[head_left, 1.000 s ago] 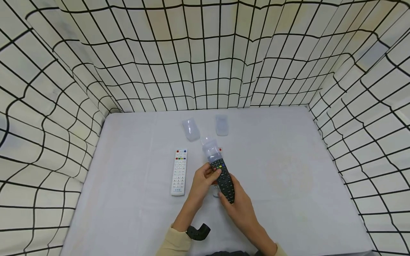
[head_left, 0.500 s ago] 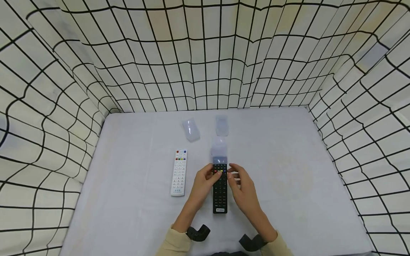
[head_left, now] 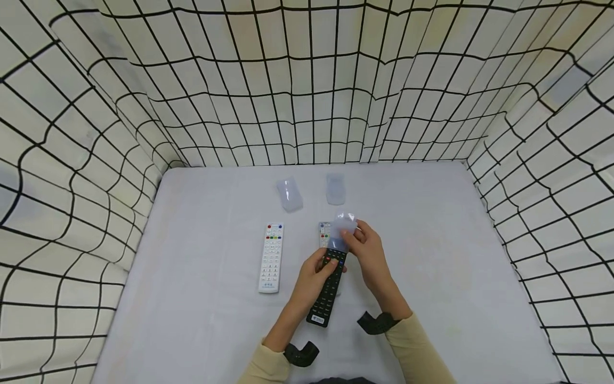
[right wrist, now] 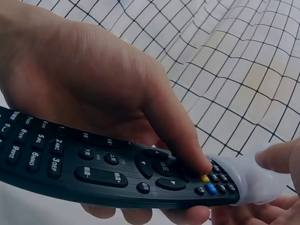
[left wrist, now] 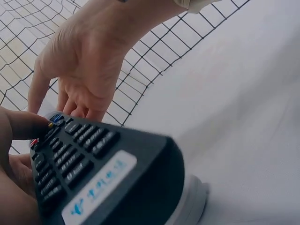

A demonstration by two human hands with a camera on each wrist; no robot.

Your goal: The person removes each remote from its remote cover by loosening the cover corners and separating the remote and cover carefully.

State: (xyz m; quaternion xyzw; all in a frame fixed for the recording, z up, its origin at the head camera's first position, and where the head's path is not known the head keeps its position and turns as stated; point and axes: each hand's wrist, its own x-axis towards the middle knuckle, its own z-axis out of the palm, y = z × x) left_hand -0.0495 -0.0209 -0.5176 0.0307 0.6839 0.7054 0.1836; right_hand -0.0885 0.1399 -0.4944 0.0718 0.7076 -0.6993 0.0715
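A black remote control point(head_left: 327, 290) is tilted over the table, its top end inside a translucent plastic sleeve point(head_left: 339, 240). My left hand point(head_left: 309, 280) grips the remote near its upper end, thumb on the coloured buttons and fingers beneath. With thumb and fingers my right hand point(head_left: 369, 250) pinches the sleeve at its right side, seen too in the right wrist view, where the sleeve point(right wrist: 255, 180) covers only the remote's tip. Below the black remote lies a white remote point(head_left: 324, 230), partly hidden by it and the hands.
Another white remote point(head_left: 271, 258) lies to the left on the white-covered table point(head_left: 192, 266). Two clear plastic sleeves point(head_left: 290, 194) lie farther back. Black wire grid panels point(head_left: 307, 106) enclose the table's back and sides. Dark bands point(head_left: 301, 353) sit at both wrists.
The right hand left the remote's lower end, moved up along its right side and now pinches the sleeve. The remote swung upright, then tilted to the right. The left hand keeps its grip.
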